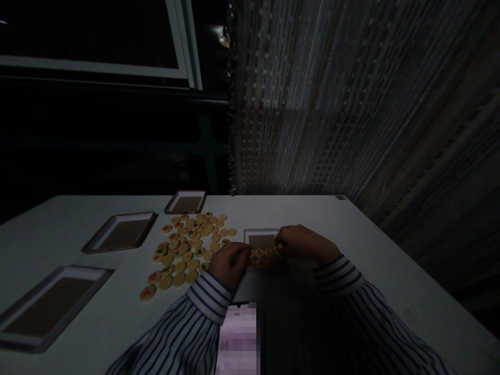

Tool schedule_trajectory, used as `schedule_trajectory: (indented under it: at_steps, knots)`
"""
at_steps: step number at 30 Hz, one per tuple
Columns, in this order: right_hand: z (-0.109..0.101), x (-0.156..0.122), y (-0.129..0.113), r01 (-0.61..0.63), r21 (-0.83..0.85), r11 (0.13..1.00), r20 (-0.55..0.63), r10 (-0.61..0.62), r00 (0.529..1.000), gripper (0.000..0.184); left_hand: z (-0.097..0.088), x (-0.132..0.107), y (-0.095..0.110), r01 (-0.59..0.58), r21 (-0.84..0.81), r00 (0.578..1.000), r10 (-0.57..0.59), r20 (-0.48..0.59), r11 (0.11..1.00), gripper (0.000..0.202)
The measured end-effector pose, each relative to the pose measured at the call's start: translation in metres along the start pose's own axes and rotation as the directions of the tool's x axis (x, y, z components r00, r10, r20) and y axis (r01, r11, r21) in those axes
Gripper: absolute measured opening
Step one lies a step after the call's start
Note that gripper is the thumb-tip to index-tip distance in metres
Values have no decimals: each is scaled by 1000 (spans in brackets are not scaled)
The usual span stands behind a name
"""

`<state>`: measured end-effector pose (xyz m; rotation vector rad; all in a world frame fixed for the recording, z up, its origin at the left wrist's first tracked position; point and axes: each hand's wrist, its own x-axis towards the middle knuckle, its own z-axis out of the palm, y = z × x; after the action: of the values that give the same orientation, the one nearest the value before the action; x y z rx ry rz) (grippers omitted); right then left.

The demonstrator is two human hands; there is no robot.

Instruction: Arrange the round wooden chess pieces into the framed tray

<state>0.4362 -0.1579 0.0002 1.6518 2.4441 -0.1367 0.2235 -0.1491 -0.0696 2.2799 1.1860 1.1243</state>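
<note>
My left hand [228, 264] and my right hand [302, 242] meet over a small rectangular tray [261, 240] on the white table [383, 271]. Both hands have their fingers curled and pinched onto a short row of round wooden game pieces [263, 255] at the tray's near edge. A loose heap of several more round pale pieces [187, 250], marked in red or black, lies on the table just left of my left hand. Both sleeves are white with dark stripes.
Three more shallow trays lie to the left: a small one [185, 202] at the back, a middle one [121, 232], and a large one [47, 304] near the front-left edge. A lit phone screen [238, 338] lies close to me. A bead curtain [332, 104] hangs behind.
</note>
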Motion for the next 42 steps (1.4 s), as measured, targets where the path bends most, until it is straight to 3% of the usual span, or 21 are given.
schedule_trajectory:
  at_steps: [42]
  knots:
    - [3,-1,-1,7,22,1000,3,-7,1000,28,1,0,-2,-32,0,999,32,3,999,15]
